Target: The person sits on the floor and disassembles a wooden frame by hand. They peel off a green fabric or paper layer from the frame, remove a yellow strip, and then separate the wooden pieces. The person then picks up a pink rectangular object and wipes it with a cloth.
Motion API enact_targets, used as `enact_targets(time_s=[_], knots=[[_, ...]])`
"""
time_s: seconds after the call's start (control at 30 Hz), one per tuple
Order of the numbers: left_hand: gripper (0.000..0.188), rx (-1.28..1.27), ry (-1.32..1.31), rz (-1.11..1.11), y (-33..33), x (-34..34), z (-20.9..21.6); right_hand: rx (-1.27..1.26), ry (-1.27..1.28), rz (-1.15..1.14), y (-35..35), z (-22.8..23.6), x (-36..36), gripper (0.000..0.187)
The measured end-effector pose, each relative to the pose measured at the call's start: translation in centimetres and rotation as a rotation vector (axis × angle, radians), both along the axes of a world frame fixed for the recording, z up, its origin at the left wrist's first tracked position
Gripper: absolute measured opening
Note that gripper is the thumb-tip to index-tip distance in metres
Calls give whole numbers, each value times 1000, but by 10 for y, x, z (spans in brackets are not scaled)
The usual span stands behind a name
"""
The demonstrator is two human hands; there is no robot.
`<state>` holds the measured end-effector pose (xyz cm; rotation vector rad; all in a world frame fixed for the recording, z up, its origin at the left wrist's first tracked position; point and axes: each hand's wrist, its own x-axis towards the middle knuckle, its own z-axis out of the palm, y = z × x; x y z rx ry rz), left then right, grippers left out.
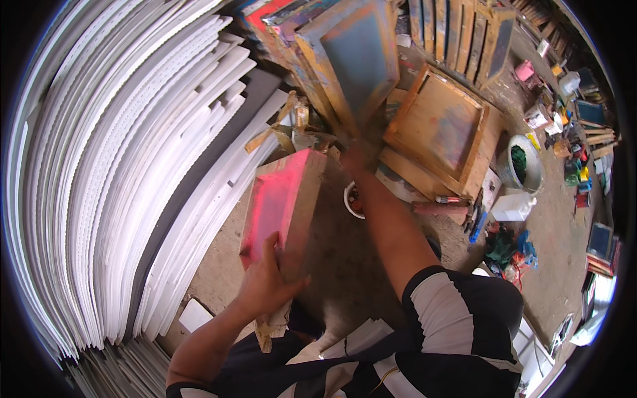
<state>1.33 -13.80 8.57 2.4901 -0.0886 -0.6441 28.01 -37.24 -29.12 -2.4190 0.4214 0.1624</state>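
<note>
A wooden screen-printing frame [308, 192] with bright pink stains round its mesh stands tilted in front of me. My left hand [265, 282] grips its near end, one finger lying along the pink face and the thumb apart on the other side. Stretched far forward, my right hand [353, 159] is smeared by motion, and its fingers cannot be made out. It is close to the foot of a leaning frame with grey-blue mesh [358, 56]. Beneath my right forearm sits a small white tub [347, 199], partly covered, with reddish bits inside.
Tall stacks of white sheets [133, 159] fill the left side. A wooden frame [434, 126] lies on a board at right, beside more upright frames [458, 40]. Further right are a white bucket [539, 174] with green contents, a white jug [513, 207] and plastic bags [501, 245].
</note>
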Motion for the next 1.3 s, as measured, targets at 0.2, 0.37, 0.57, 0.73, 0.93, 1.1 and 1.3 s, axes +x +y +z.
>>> enact_targets(time_s=[0.2, 0.37, 0.57, 0.73, 0.93, 1.1, 1.3], knots=[[105, -37, -61, 26, 0, -10, -22, -97, 104, -243, -99, 109, -84, 39], [103, -5, -71, 6, -8, -9, -21, -320, 432, -202, -193, 94, -162, 45], [101, 24, -19, 41, -9, -3, -9, -311, 409, -247, -249, 28, -181, 62], [96, 92, -58, 69, 7, 1, 10, -441, 548, -208, -246, 42, -199, 101], [91, 205, -78, 20, 47, 9, 22, -623, 503, -130, -259, 74, -221, 67], [88, 284, -74, -131, 69, -5, 28, -426, 245, -537, -264, 114, -234, 60], [85, 311, -91, -146, 89, -18, 23, -409, 11, -90, -197, 207, -220, 42]])
